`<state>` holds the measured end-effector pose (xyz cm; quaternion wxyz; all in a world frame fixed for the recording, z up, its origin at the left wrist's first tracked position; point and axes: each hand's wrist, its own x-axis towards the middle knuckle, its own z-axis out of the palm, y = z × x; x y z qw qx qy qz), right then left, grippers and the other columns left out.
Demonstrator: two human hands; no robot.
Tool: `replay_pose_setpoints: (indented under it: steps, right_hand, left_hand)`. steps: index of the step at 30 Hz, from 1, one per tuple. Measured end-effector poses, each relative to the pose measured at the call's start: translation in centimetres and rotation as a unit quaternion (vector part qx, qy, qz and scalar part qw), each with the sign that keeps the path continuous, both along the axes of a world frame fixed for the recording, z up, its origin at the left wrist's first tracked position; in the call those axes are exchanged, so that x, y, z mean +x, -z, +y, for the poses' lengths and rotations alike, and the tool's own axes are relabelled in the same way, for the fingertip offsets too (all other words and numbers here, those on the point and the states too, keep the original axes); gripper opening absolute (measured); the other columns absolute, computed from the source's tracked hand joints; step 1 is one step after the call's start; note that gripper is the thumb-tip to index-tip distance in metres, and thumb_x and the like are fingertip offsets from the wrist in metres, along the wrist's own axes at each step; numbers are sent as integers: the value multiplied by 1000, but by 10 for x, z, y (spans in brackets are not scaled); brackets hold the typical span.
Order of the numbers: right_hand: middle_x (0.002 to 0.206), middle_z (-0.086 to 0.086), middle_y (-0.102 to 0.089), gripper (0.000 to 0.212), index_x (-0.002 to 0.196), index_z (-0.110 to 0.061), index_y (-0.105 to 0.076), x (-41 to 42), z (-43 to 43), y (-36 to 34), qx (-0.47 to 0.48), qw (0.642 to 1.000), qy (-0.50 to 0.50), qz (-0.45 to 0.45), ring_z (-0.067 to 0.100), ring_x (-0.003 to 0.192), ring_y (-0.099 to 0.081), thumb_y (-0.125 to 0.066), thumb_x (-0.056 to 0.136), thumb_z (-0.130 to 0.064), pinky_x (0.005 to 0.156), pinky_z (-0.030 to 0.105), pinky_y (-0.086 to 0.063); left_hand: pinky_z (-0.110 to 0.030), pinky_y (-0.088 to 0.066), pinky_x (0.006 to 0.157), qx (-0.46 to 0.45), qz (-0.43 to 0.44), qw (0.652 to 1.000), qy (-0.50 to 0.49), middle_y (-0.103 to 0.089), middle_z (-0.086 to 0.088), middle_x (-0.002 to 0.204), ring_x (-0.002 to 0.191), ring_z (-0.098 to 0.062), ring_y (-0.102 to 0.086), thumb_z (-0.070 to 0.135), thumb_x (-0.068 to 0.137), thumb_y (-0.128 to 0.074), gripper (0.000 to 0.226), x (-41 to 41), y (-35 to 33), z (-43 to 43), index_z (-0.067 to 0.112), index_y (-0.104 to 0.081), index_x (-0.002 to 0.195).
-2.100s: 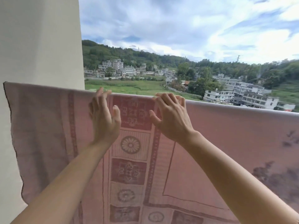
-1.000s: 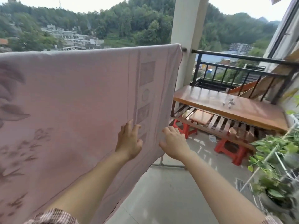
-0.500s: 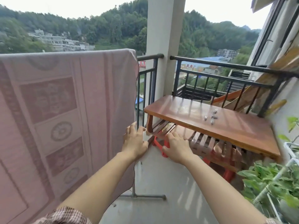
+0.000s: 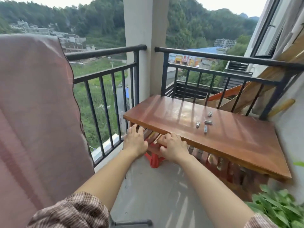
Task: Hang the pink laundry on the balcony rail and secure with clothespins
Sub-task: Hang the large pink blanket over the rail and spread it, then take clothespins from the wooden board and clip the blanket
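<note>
Since the earlier frames, both hands have come off the laundry [image 4: 37,112] and the view has swung right, toward the worktop [image 4: 172,112].

Laundry: draped over the rail [image 4: 105,52] at left, hanging flat and low on the near side, with no pins seen on the part in view.

Clothespins [image 4: 208,122]: four small metal clips lying loose on the worktop, well apart from the cloth.

Left hand [image 4: 134,142] and right hand [image 4: 174,147]: both empty, with fingers relaxed and slightly spread, held side by side in front of the worktop's near edge and short of the clips.

Step in hand, as judged: fetching the clips, with hanging done and pinning not yet begun.

Handling: the cloth looks thin, soft and light, so wind could lift or slide it. It is best gripped at the fold on top of the rail, where both layers can be clamped together. The clips look small, stiff and smooth, and each is best pinched at its tail end between thumb and forefinger.
</note>
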<state>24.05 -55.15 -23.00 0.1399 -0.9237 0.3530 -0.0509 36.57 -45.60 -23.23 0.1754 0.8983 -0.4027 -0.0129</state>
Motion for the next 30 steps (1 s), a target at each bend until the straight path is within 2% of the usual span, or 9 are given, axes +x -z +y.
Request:
replay_pose_setpoints:
  steps: [7, 12, 21, 26, 30]
  right_hand:
    - [139, 7, -41, 50, 135, -14, -41, 42, -173, 30, 25, 996, 54, 68, 28, 130, -34, -48, 90, -33, 107, 52, -30]
    - [140, 8, -40, 48, 135, -13, -39, 49, -272, 44, 45, 990, 100, 93, 28, 131, -34, -46, 91, -30, 108, 51, -29]
    - [138, 6, -41, 49, 137, -14, -39, 51, -405, 107, 113, 973, 142, 140, 27, 131, -35, -45, 92, -33, 104, 49, -32]
    - [137, 8, -44, 48, 134, -13, -40, 42, -480, 145, 159, 959, 152, 180, 28, 129, -37, -47, 92, -34, 103, 48, -34]
    - [129, 7, -50, 39, 122, -14, -47, 34, -541, 171, 189, 947, 183, 186, 27, 125, -43, -47, 90, -35, 99, 43, -37]
  left_hand:
    - [-47, -26, 110, 48, 17, 997, 50, -25, -13, 150, 139, -31, -19, 27, 86, -51, 49, 58, 40, -181, 13, -41, 131]
    - [-47, -26, 109, 87, 21, 991, 96, -22, -12, 152, 140, -29, -18, 24, 85, -50, 51, 76, 52, -279, 15, -38, 134]
    - [-47, -29, 107, 145, 82, 977, 133, -22, -13, 151, 138, -31, -22, 23, 88, -45, 48, 74, 117, -409, 16, -36, 134]
    - [-45, -32, 105, 203, 130, 963, 119, -24, -13, 149, 136, -32, -24, 25, 89, -44, 50, 76, 163, -478, 15, -34, 136]
    - [-44, -30, 108, 236, 187, 948, 107, -19, -12, 153, 140, -30, -18, 24, 91, -42, 53, 67, 199, -524, 16, -28, 141]
